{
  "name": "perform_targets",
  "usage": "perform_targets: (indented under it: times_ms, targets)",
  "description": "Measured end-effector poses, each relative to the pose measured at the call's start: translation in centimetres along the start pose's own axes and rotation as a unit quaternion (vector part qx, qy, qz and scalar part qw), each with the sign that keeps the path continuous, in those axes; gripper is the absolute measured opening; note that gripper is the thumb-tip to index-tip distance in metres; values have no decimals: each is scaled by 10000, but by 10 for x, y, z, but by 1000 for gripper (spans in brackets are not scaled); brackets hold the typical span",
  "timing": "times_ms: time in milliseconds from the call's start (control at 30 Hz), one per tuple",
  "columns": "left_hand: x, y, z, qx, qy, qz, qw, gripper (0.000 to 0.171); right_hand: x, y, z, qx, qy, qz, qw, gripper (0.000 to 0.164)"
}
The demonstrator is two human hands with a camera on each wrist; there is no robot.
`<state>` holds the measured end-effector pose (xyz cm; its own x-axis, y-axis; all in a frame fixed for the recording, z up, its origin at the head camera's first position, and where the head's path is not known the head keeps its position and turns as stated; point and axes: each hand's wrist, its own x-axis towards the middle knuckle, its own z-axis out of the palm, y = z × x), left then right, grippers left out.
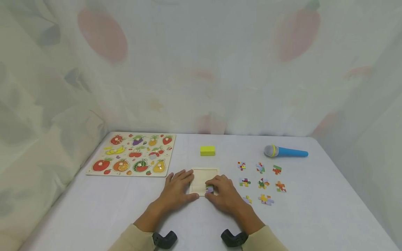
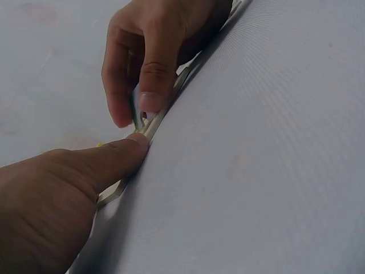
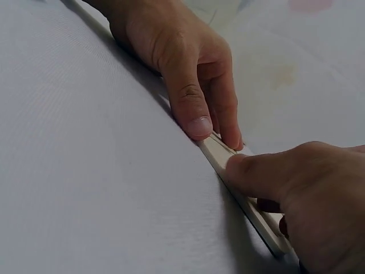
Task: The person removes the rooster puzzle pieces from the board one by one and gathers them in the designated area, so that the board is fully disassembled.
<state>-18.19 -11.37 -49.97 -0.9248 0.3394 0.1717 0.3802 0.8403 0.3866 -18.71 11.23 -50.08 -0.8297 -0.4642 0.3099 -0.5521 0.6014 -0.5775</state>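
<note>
A square wooden puzzle tray (image 1: 198,179) with a raised rim lies flat on the table between the hands. My left hand (image 1: 177,191) rests along the tray's left side, fingers extended and thumb at the near edge. At the near right corner, my right hand (image 1: 224,193) pinches a purple jigsaw piece (image 1: 209,189) between thumb and fingers, low over the tray. In the left wrist view the piece (image 2: 137,109) stands tilted between those fingertips. The right wrist view has the left thumb at the tray's rim (image 3: 215,155); there my right hand hides the piece.
Several loose jigsaw pieces (image 1: 263,183) lie spread out right of the tray. A yellow-green block (image 1: 207,151) sits behind it. Farther right is a blue toy microphone (image 1: 292,152). A fruit puzzle board (image 1: 127,167) lies at the back left, near the fabric wall (image 1: 163,87).
</note>
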Motion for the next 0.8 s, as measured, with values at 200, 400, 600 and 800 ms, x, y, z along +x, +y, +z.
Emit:
perform_targets:
  times_ms: [200, 400, 600, 800]
  targets:
    - [0, -1, 1, 8, 65, 55, 10000, 74, 1, 1, -2, 476, 784, -349, 9952, 31]
    - [0, -1, 1, -133, 66, 32, 9999, 73, 1, -5, -16, 863, 1431, -463, 9848, 37]
    - [-3, 2, 0, -247, 17, -53, 9997, 72, -5, -7, -35, 999, 1557, -278, 9824, 38]
    - [-2, 2, 0, -181, 52, -14, 9998, 72, -20, -4, -62, 1201, 1764, -231, 9767, 39]
